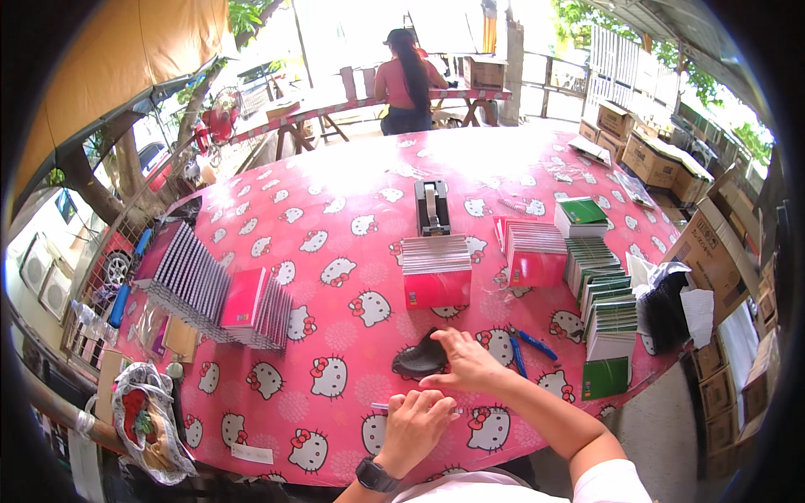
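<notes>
Right before us on the bench (335, 314), a small black thing (417, 359), perhaps a pouch or a shoe-shaped holder, lies just beyond the left hand (417, 423). Our right hand (470, 365) is at its right end, the grip open with thumb and fingers parted; how firmly they touch it, we cannot tell. Our left grip looks closed over a thin pale strip (380, 406), whose end pokes out past the fingers; the fingertips themselves are hidden. To work this well, we would hold the left hand low and steady so that the strip does not roll or bend, and bring the right thumb and fingers evenly onto the black thing's sides rather than push at one edge. The blue-handled pliers (537, 344) lie near the right wrist, so we should mind the forearm there. Ahead stands a pink notebook stack (437, 289), with a tape dispenser (433, 225) behind it; a nudge forward could topple the books. Farther right, green notebooks (604, 377) run in a row, and dark notebooks (189, 281) stand at the left. Well beyond, another person (407, 88) is at a far table.
</notes>
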{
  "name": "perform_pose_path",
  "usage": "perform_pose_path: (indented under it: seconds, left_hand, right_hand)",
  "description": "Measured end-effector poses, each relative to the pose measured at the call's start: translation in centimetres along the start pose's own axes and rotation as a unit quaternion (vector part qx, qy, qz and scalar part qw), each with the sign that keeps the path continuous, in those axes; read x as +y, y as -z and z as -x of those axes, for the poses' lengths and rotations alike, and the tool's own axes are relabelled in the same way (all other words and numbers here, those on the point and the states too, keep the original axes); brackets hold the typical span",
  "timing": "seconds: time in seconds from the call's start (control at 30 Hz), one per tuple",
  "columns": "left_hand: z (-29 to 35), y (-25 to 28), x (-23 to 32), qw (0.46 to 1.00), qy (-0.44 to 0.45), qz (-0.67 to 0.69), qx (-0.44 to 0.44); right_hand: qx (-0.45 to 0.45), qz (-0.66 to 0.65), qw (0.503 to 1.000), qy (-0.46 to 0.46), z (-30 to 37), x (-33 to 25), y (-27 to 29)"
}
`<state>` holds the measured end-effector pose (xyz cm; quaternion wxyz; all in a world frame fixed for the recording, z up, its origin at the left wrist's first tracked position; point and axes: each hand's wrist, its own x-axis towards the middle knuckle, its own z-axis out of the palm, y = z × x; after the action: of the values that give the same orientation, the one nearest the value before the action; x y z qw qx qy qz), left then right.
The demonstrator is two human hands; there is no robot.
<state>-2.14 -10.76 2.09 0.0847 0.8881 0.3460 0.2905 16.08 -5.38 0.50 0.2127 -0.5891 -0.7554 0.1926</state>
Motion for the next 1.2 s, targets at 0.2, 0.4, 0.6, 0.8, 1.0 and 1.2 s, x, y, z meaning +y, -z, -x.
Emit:
perform_pose_path:
  seconds: [0.2, 0.4, 0.6, 0.8, 1.0, 1.2]
  left_hand:
    - [0.0, 0.5, 0.3, 1.0, 0.006, 0.022, 0.004]
    - [0.7, -0.2, -0.6, 1.0, -0.016, 0.018, -0.006]
    - [0.3, 0.0, -0.8, 1.0, -0.004, 0.009, 0.015]
    - [1.5, -0.1, -3.0, 0.999, 0.001, 0.016, 0.03]
    - [1.4, -0.1, -2.9, 0.999, -0.003, 0.024, 0.042]
    - [1.5, -0.1, -2.8, 0.996, 0.042, 0.061, 0.047]
  right_hand:
    - [0.02, 0.152, 0.988, 0.011, -1.2, -0.9, -3.2]
    - [0.016, -0.066, 0.997, 0.032, -0.5, 0.2, -1.0]
    - [-0.097, -0.491, 0.862, -0.081, 3.3, 4.6, 1.2]
    - [-0.145, -0.611, 0.778, 0.019, 7.4, 3.4, 1.4]
    - [-0.096, -0.427, 0.899, 0.018, 7.7, 2.2, 2.0]
    - [-0.152, -0.38, 0.912, -0.023, 6.4, 1.1, 2.7]
